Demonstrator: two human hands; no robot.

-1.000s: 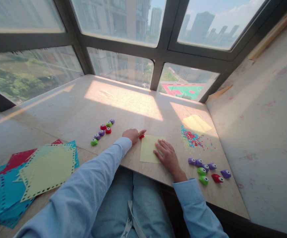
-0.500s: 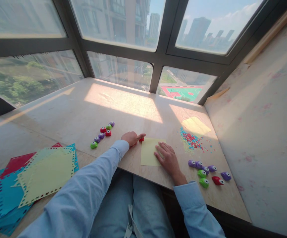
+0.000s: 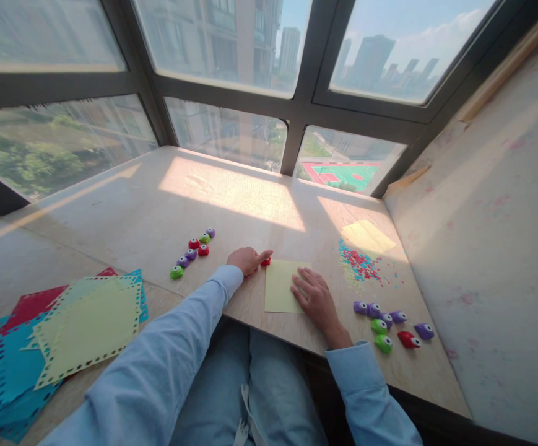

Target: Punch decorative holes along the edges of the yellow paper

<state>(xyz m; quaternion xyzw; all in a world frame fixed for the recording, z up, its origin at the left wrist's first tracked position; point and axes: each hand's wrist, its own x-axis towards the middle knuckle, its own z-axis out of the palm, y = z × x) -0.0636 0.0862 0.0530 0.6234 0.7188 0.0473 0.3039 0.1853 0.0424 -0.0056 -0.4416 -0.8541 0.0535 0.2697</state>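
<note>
A plain pale yellow sheet lies flat near the table's front edge. My right hand rests on its right side with the fingers spread. At the sheet's upper left corner sits a small red punch. My left hand is closed around or on that punch, with one finger stretched over its top; the fingers beneath are partly hidden. No holes show in the part of the sheet in view.
Left lie punched sheets in yellow, blue and red. Several coloured punches stand left of my hands, more punches at right. Behind those are paper bits and another yellow sheet. A wall bounds the right side.
</note>
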